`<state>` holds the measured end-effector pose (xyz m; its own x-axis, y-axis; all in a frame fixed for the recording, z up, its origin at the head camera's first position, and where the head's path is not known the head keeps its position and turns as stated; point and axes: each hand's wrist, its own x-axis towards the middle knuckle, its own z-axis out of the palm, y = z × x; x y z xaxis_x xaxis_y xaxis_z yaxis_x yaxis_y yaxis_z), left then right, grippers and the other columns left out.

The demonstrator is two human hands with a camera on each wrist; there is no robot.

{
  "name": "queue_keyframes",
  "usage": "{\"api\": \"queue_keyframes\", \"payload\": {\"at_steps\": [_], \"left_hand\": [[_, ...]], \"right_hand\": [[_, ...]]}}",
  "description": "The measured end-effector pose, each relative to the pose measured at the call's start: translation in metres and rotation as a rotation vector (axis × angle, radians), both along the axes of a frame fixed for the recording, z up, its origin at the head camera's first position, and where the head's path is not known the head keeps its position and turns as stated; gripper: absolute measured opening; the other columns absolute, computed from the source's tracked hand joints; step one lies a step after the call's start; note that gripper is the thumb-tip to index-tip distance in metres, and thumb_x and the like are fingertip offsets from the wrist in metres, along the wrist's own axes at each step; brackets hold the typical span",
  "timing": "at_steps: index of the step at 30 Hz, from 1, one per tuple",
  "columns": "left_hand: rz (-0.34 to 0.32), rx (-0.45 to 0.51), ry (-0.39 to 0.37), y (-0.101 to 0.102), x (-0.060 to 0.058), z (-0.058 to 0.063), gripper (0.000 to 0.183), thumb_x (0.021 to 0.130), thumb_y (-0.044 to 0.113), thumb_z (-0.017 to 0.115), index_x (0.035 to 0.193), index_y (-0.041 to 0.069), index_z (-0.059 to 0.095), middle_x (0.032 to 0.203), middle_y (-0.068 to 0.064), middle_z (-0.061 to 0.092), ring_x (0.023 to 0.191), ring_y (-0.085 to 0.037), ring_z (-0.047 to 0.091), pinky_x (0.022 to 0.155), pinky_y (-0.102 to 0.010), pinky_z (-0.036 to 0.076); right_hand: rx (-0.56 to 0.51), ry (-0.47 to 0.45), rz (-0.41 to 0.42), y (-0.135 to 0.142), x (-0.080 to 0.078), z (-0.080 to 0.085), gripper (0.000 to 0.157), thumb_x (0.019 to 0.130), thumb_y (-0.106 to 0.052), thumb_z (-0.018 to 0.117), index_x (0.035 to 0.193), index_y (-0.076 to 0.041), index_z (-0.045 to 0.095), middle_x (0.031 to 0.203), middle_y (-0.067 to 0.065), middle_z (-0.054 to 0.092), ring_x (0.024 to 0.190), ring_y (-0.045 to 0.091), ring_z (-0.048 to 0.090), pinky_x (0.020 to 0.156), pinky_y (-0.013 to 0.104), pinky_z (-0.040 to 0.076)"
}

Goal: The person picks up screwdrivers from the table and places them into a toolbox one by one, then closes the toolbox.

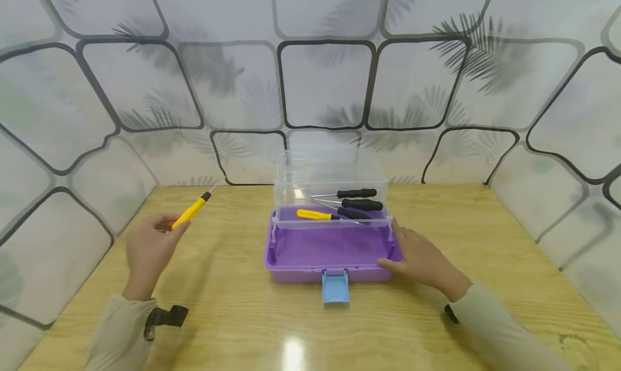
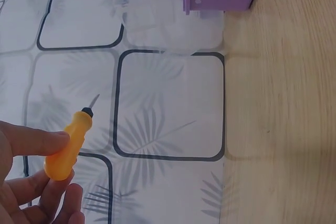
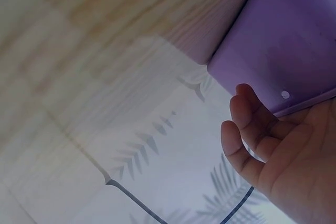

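Note:
My left hand (image 1: pixel 151 247) pinches a yellow screwdriver (image 1: pixel 194 209) by its handle, raised over the left side of the table. Its shaft points up and away, towards the right. In the left wrist view, thumb and fingers close round the yellow handle. A purple toolbox (image 1: pixel 330 275) stands with its clear lid (image 1: pixel 330 166) up. My right hand (image 1: pixel 422 255) holds the box's right edge, thumb over the rim; in the right wrist view the other fingers curve loosely beside the outer wall. Black-handled screwdrivers (image 1: pixel 363 204) and another yellow-handled one (image 1: pixel 314 214) lie in the clear raised tray (image 1: pixel 286 224).
A light blue latch (image 1: pixel 336 288) hangs down at the toolbox's front. The wooden table (image 1: pixel 233 328) reaches back to a patterned wall covering (image 1: pixel 325 85), which also rises on both sides. Bands with dark pieces circle both sleeves.

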<state>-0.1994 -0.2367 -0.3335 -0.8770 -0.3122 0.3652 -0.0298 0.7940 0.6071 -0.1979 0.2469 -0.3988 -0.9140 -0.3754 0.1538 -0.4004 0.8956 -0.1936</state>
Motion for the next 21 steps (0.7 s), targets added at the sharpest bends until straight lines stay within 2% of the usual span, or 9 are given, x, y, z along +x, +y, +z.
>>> {"api": "queue_keyframes", "payload": {"at_steps": [3,5,8,15,21], "left_hand": [[-0.03,-0.009,0.026,0.005,-0.004,0.001,0.028,0.083,0.022,0.072,0.102,0.002,0.071,0.093,-0.022,0.07,0.074,-0.028,0.063,0.054,-0.021,0.04],[-0.045,-0.011,0.044,0.008,-0.006,0.001,0.027,0.083,0.019,0.072,0.102,0.001,0.071,0.095,-0.022,0.07,0.081,-0.032,0.063,0.06,-0.024,0.043],[-0.062,-0.009,0.061,0.011,-0.007,0.0,0.026,0.083,0.017,0.071,0.104,0.001,0.07,0.097,-0.022,0.069,0.086,-0.033,0.063,0.067,-0.028,0.044],[-0.085,-0.015,0.087,0.014,-0.007,-0.003,0.025,0.085,0.015,0.07,0.105,0.0,0.069,0.098,-0.021,0.067,0.087,-0.033,0.06,0.068,-0.025,0.042],[-0.099,-0.023,0.107,0.017,-0.01,-0.005,0.026,0.085,0.013,0.069,0.106,-0.002,0.069,0.098,-0.022,0.067,0.088,-0.033,0.059,0.072,-0.027,0.043]], "right_hand": [[-0.003,-0.001,-0.004,0.0,0.0,0.0,0.102,0.082,-0.059,0.059,0.142,0.015,0.021,0.125,0.03,0.054,0.113,0.042,0.054,0.096,0.052,0.045],[-0.004,-0.004,-0.007,0.0,0.0,0.001,0.102,0.082,-0.058,0.059,0.142,0.015,0.022,0.125,0.031,0.053,0.113,0.042,0.054,0.097,0.052,0.045],[-0.002,-0.009,-0.007,-0.001,0.0,0.002,0.101,0.083,-0.058,0.059,0.142,0.015,0.021,0.125,0.031,0.053,0.114,0.042,0.053,0.097,0.052,0.044],[-0.008,-0.002,-0.003,-0.001,0.0,-0.001,0.102,0.083,-0.058,0.059,0.142,0.015,0.02,0.126,0.03,0.053,0.114,0.043,0.053,0.098,0.053,0.043],[-0.009,0.003,0.005,0.0,-0.001,-0.002,0.103,0.082,-0.059,0.059,0.143,0.014,0.019,0.129,0.032,0.051,0.116,0.043,0.052,0.099,0.053,0.043]]}}
